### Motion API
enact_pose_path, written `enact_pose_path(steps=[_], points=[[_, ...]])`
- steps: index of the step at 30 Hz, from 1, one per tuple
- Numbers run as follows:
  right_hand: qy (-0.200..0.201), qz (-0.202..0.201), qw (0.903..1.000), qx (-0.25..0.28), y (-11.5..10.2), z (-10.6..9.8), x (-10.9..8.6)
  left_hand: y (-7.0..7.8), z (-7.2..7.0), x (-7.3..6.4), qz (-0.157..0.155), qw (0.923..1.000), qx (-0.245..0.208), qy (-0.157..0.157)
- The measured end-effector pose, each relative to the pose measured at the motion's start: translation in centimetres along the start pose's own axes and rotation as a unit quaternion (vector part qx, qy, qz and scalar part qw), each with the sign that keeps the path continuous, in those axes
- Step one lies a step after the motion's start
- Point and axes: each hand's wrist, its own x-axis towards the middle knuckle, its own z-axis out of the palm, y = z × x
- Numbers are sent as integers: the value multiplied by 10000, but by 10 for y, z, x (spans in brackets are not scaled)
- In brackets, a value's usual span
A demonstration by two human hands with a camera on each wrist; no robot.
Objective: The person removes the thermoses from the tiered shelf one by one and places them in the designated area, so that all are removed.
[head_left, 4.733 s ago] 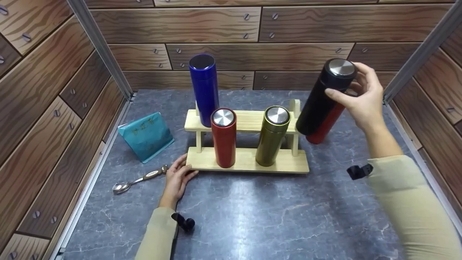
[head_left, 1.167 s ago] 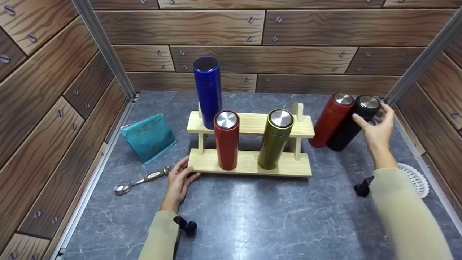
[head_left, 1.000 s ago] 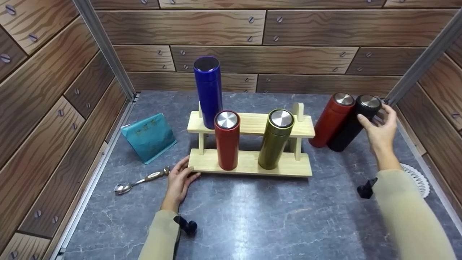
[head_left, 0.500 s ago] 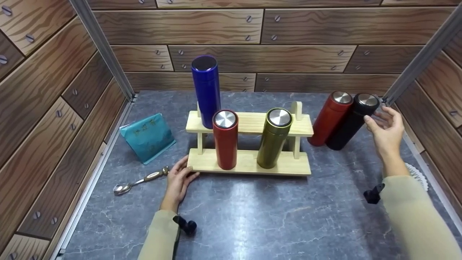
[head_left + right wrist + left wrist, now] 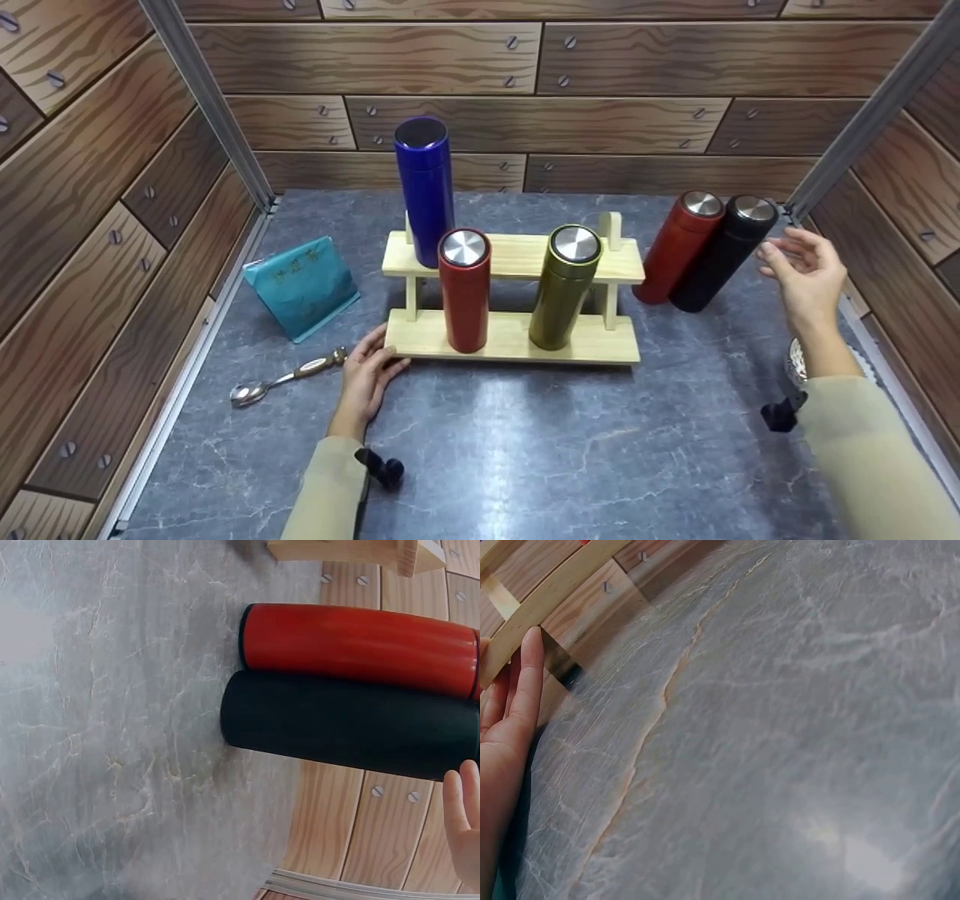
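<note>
In the head view, my left hand [image 5: 367, 379] pinches the left end of the lower board of a two-tier wooden rack [image 5: 510, 334], thumb over the front edge and fingers beneath. A blue thermos flask [image 5: 427, 199] stands on the upper tier. On the lower tier are a red flask [image 5: 465, 300] and an olive-green flask [image 5: 566, 300]. Right of the rack, another red flask [image 5: 679, 247] and a black flask [image 5: 724, 255] stand side by side on the table. Beside the black flask my right hand [image 5: 810, 281] has loosely bent fingers and holds nothing.
A teal pouch [image 5: 304, 289] and a spoon [image 5: 289, 379] with a brown handle lie left of the rack. A silvery patterned object [image 5: 796, 361] is partly hidden by my right wrist. Wood-patterned walls [image 5: 442, 60] enclose the back and sides of the grey table [image 5: 480, 457].
My right hand carried the black flask from beside the rack's right end to stand right of the red flask, then let go and drew away rightward. My left hand kept its grip.
</note>
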Motion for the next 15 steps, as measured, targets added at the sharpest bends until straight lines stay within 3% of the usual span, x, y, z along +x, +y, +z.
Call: enact_pose_path(steps=[8,15], points=[[-293,-22,9995,136,-10,10,-7,-2,-3,1,102,9997,-94,-180],[-798,-193,9954,491,-19,23,-12,-1,-1,1,73,9998,-101,-185]])
